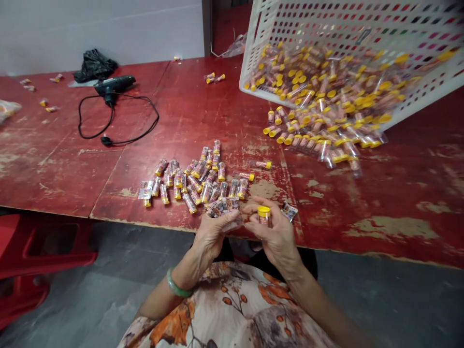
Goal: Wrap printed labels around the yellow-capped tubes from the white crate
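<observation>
Carefully, the right hand (276,237) pinches a yellow-capped tube (264,216) upright in its fingers, while the left hand (210,237) seems to grasp a printed wrapper (225,209) just beside it. Beyond the hands lies a loose pile of tubes (192,176). Past that pile, a tilted white basket (348,50) spills more tubes (322,123) across the red table (174,111), where a careless knock could send them rolling off the edge.

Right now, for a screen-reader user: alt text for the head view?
The right hand holds a yellow-capped clear tube over a worn red table, near the left hand and a pile of tubes. A tilted white crate spills more.
</observation>
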The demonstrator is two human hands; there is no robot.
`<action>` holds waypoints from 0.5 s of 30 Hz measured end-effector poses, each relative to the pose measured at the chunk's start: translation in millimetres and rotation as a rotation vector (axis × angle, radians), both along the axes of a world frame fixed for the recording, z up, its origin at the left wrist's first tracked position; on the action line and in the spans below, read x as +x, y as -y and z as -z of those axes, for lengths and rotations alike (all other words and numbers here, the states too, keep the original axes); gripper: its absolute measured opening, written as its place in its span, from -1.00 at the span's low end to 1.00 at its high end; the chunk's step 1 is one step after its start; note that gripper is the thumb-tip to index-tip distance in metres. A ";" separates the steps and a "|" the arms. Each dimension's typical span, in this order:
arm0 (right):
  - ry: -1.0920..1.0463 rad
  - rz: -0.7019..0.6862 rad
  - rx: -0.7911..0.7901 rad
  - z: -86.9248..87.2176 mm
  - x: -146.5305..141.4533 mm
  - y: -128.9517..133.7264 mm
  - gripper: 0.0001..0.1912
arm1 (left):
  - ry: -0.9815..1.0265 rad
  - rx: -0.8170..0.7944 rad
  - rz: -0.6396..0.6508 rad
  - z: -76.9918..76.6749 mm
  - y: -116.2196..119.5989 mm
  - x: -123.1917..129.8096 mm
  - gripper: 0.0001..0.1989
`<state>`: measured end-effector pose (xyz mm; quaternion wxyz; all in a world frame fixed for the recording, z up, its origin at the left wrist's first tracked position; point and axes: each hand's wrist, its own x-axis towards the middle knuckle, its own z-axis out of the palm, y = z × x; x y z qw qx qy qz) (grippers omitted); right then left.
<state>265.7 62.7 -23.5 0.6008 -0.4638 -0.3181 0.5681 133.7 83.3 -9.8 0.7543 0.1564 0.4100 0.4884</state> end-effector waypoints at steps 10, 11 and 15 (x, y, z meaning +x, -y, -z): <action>-0.020 -0.052 -0.035 -9.3 10.1 -6.8 -0.68 | -0.030 -0.010 -0.039 5.8 -5.5 -2.7 -0.66; -0.056 -0.050 -0.034 -11.7 15.7 -5.1 -0.71 | -0.028 -0.014 -0.063 6.3 -6.4 -2.9 -0.67; 0.004 -0.019 -0.036 -16.7 37.6 6.8 -0.72 | -0.004 -0.018 -0.118 6.9 -7.6 -1.8 -0.70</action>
